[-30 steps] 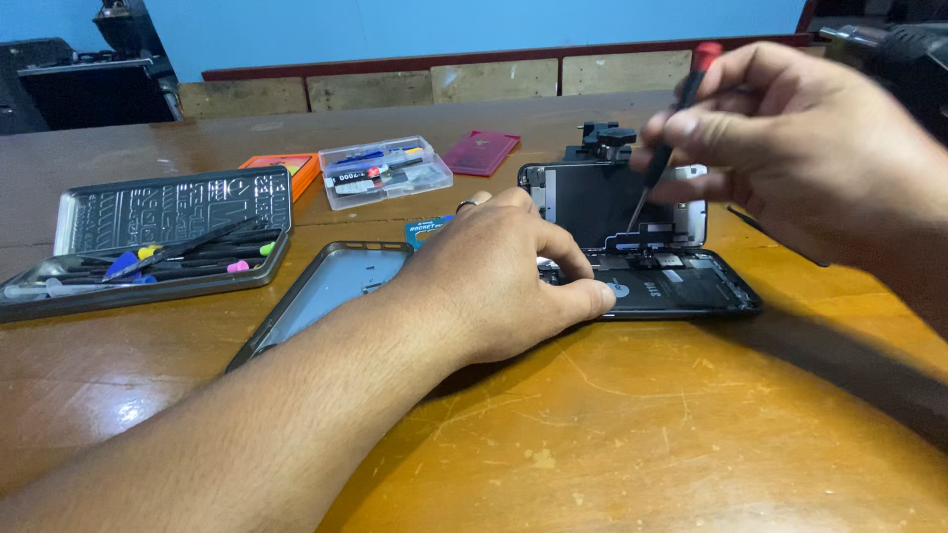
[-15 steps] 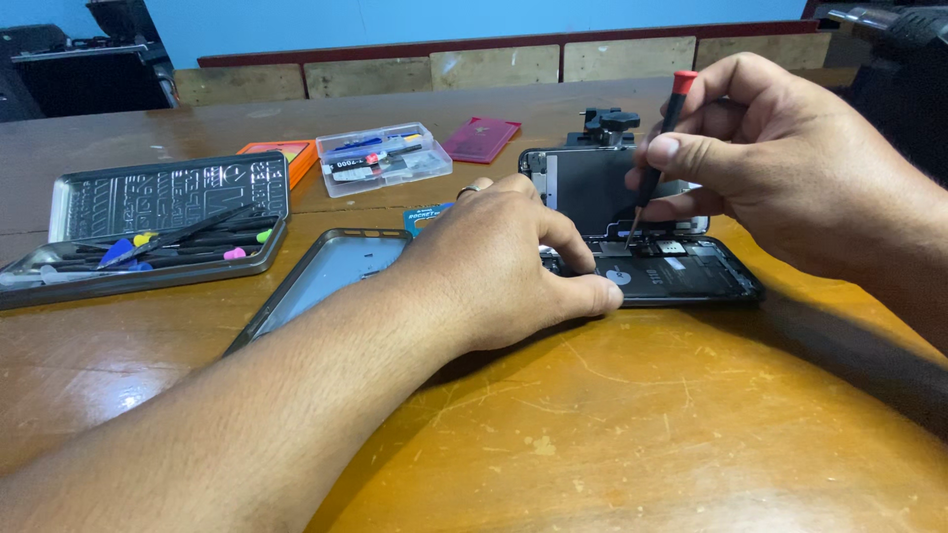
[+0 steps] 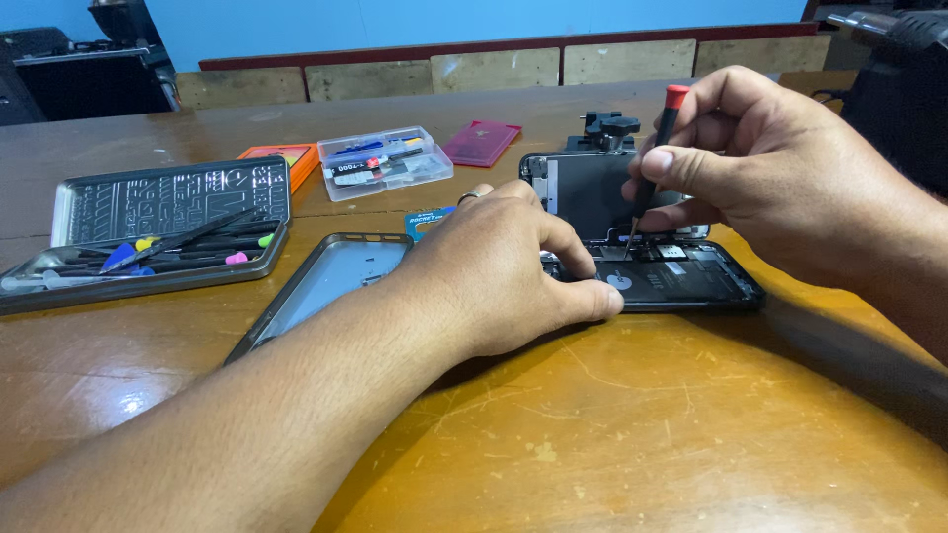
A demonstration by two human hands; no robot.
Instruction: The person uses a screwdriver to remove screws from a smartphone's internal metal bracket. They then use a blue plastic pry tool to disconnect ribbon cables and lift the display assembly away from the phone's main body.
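An opened black phone (image 3: 681, 281) lies on the wooden table (image 3: 612, 424), its screen panel (image 3: 588, 192) propped upright behind it. My left hand (image 3: 499, 271) presses down on the phone's left end, thumb and index finger on its body. My right hand (image 3: 760, 163) holds a thin screwdriver with a red cap (image 3: 660, 148) upright between thumb and fingers. The tip of the screwdriver touches the phone's insides near the hinge of the screen.
A grey phone back cover (image 3: 321, 286) lies left of my left arm. Further left is an open tool case (image 3: 148, 232) with coloured picks. Behind are a clear plastic parts box (image 3: 385, 163), an orange box (image 3: 286, 158), a dark red case (image 3: 481, 141) and a black clamp (image 3: 607, 128).
The view has shifted slightly, and my right hand has lowered the screwdriver a little onto the phone. My left hand stays pressed on the phone.
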